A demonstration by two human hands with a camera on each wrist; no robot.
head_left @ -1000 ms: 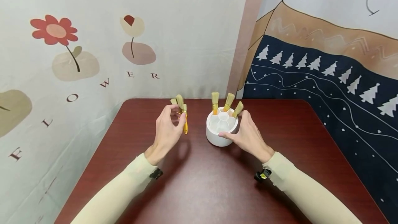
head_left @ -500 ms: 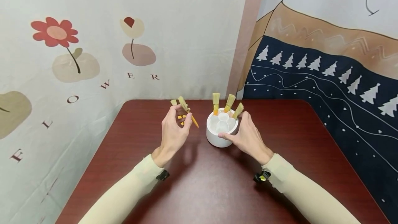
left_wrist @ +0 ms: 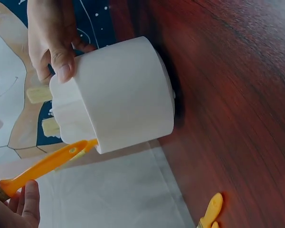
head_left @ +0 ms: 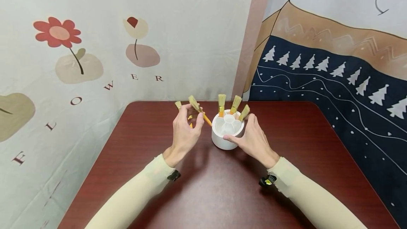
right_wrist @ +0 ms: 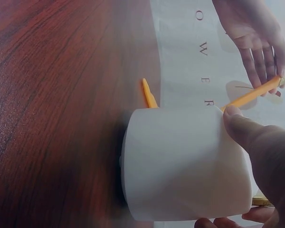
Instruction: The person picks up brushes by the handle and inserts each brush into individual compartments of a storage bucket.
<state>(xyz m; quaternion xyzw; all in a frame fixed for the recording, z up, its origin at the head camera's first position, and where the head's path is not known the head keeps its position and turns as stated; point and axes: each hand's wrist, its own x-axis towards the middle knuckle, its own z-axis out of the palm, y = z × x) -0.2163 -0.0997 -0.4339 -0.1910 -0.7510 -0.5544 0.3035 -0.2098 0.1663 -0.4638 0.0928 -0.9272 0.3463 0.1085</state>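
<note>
My left hand point(head_left: 185, 130) pinches a flat paintbrush point(head_left: 207, 119) near its metal collar, bristles up and left, the orange handle slanting down toward the holder. Its tip comes right at the rim of a round white brush holder point(head_left: 222, 142) with petal-shaped compartments. In the left wrist view the orange handle point(left_wrist: 42, 166) overlaps that rim. My right hand point(head_left: 255, 139) grips the holder's right side, thumb at the front rim and fingers behind. Three brushes point(head_left: 235, 104) stand in the back and right compartments, bristles up.
Behind my left hand more brushes lie on the table, one with pale bristles point(head_left: 178, 105) showing; the hand partly hides them. Their orange handles point(left_wrist: 213, 209) also show in the left wrist view. The dark red table point(head_left: 286, 133) meets printed cloth hangings point(head_left: 197, 45) at its back.
My left hand has moved right with the paintbrush, whose handle has swung from upright to slanting toward the holder. The right hand and the holder have stayed in place.
</note>
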